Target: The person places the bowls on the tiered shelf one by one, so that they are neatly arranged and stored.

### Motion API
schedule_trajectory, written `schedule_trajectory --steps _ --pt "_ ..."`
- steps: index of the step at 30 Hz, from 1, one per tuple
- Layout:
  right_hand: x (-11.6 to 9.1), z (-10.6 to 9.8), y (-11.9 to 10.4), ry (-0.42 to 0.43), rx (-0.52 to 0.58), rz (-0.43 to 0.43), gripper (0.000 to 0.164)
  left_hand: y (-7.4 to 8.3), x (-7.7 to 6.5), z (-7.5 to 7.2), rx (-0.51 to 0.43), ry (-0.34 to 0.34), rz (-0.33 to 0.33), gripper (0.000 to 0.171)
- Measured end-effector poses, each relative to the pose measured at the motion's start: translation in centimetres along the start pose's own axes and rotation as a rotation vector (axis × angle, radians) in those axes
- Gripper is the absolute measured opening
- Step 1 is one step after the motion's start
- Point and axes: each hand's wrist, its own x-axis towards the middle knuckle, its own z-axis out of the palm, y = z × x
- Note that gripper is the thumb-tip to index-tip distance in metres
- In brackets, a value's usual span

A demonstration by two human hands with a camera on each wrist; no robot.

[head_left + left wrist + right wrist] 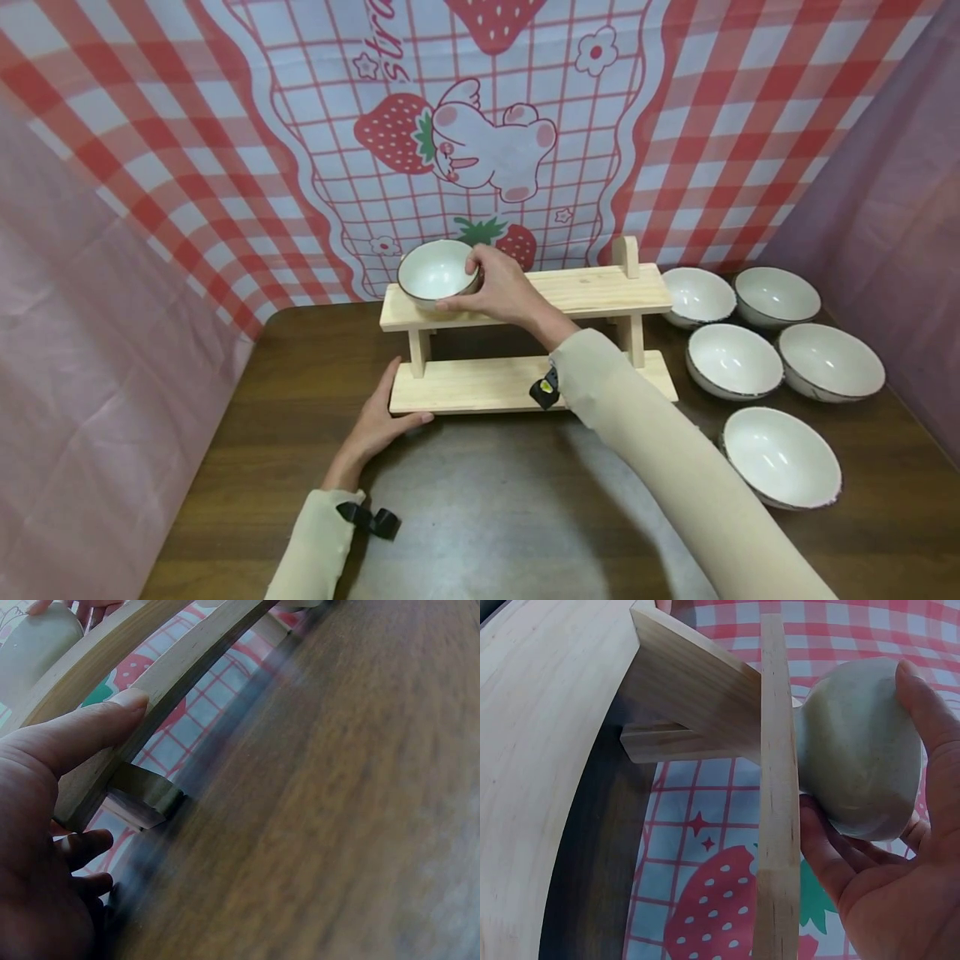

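A two-tier wooden shelf (480,385) stands on the table by the back cloth. On the left end of its upper board sits a white bowl (437,271) with a dark rim. My right hand (501,287) grips that bowl from its right side, thumb at the rim and fingers around the wall. In the right wrist view the bowl (862,750) touches or nearly touches the upper board (778,787). My left hand (378,419) holds the left end of the lower board, its thumb (124,709) along the front and fingers curled at the end.
Several white bowls with dark rims stand at the right, among them one bowl (782,457) nearest the front and another bowl (777,296) at the back. A checked strawberry cloth (675,125) hangs behind the shelf. Pink cloths (82,375) hang at the sides of the wooden table (247,467).
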Motion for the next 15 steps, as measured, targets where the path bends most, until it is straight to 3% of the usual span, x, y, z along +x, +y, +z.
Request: schedule_trajectory --steps 7,15 --pt "-0.21 -0.20 0.02 -0.026 0.008 -0.014 0.096 0.02 -0.04 0.04 -0.009 -0.001 0.004 0.110" --pt "-0.69 -0.79 0.29 -0.015 -0.006 -0.038 0.108 0.02 0.02 0.02 -0.004 -0.005 -0.003 0.110"
